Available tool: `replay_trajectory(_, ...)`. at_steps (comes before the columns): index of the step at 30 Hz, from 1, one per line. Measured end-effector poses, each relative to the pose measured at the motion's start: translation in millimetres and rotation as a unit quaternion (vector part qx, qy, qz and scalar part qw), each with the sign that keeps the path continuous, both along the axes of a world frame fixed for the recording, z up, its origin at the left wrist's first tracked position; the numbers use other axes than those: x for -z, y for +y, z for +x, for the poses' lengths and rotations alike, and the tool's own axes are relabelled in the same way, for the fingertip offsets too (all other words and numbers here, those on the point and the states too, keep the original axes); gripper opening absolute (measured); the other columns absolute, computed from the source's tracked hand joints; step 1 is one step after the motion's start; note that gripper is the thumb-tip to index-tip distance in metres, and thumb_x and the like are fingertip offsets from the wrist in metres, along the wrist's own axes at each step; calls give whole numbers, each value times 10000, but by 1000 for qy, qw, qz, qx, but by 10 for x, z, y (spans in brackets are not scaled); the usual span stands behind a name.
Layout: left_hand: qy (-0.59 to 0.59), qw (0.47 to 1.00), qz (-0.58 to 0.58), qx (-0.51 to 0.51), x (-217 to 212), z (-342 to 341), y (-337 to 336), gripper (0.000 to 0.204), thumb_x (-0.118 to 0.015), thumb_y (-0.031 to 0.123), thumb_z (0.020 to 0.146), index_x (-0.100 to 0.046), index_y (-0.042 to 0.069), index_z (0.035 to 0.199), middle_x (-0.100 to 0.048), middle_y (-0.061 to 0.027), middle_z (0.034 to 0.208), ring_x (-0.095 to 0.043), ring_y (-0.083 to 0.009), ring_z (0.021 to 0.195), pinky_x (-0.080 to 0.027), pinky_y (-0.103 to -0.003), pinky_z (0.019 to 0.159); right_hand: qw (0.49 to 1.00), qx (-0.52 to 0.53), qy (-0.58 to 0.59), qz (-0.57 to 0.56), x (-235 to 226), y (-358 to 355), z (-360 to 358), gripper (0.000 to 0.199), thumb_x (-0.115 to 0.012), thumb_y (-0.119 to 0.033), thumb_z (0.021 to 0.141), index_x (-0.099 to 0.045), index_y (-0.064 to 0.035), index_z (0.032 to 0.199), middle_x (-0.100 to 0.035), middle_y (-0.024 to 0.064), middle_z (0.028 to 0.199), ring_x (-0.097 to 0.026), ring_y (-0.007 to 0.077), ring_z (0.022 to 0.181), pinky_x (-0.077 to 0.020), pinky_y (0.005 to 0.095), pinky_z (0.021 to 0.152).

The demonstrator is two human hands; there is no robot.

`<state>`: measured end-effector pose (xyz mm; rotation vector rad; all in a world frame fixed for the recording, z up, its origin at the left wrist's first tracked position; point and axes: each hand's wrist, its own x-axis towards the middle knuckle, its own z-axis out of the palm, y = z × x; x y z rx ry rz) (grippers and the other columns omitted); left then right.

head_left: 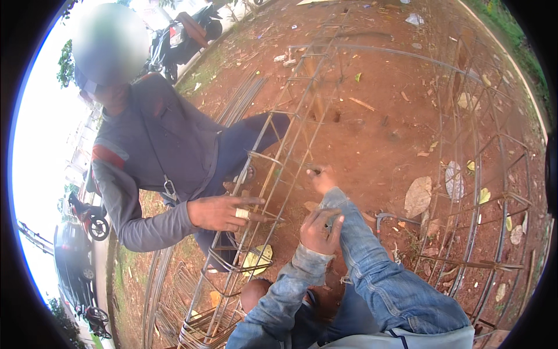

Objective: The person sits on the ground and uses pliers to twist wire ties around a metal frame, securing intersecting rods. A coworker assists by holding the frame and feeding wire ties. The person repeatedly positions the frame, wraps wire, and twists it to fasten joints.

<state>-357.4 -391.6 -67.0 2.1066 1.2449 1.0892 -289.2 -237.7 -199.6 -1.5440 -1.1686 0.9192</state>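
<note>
A long cage of steel reinforcing bars (273,168) with bent stirrups slants from the lower left to the far middle. My right hand (323,179) is just right of its bars, fingers curled together at the tips; whatever they may pinch is too small to make out. Nearer to me, my left hand (318,232) is raised with thumb and fingers apart and nothing visible between them. Across the cage, a co-worker's hand (218,213) with a pale wrap on one finger reaches over the bars.
A second rebar cage (465,256) lies along the right. A sickle-like curved tool (381,220) rests on the reddish soil among dry leaves (418,196). Loose stirrups (174,291) are heaped at lower left. The co-worker (168,134) bends close on the left; motorcycles (180,41) stand behind.
</note>
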Motion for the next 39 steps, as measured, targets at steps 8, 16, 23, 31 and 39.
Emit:
replay_trajectory(8,53,993,93,-55,23,-67,-41,158,-620,89,763,-623,2,895,-633,-131,828,-595,-328,831,-468,-385,751,976,-136,142,91,-353,242,-235,224,-604,-208,824,-665,-76,994,-655,149,936,-610,231,856,-466,326,769)
replay_trajectory(16,128,931,82,-333,-252,-331,964,441,-624,91,746,-521,10,1167,-633,-173,937,-588,-354,926,-459,-415,812,925,-239,292,53,-453,366,-263,281,-583,-200,841,-631,-43,1068,-622,138,1076,-566,240,1004,-421,351,874)
replay_trajectory(23,18,940,-78,-331,-321,-241,1165,470,-613,145,754,-522,27,1200,-637,-196,981,-613,-300,957,-475,-380,820,911,-304,262,97,-569,297,-76,311,-595,-195,840,-613,-15,1092,-623,113,1075,-557,196,1000,-410,338,889)
replay_trajectory(31,35,944,-52,-325,-187,-258,1181,252,-645,168,741,-661,5,932,-654,-183,911,-630,-292,893,-480,-348,788,909,-286,286,106,-503,271,-94,275,-594,-156,851,-621,-9,1081,-627,84,1010,-544,143,910,-426,301,809)
replay_trajectory(39,259,884,-77,-381,-106,-435,1360,487,-664,144,734,-458,70,1170,-596,-209,1016,-591,-367,932,-483,-429,794,906,-271,311,97,-459,283,-153,303,-626,-206,846,-621,-13,1079,-571,-33,756,-436,66,661,-371,236,589)
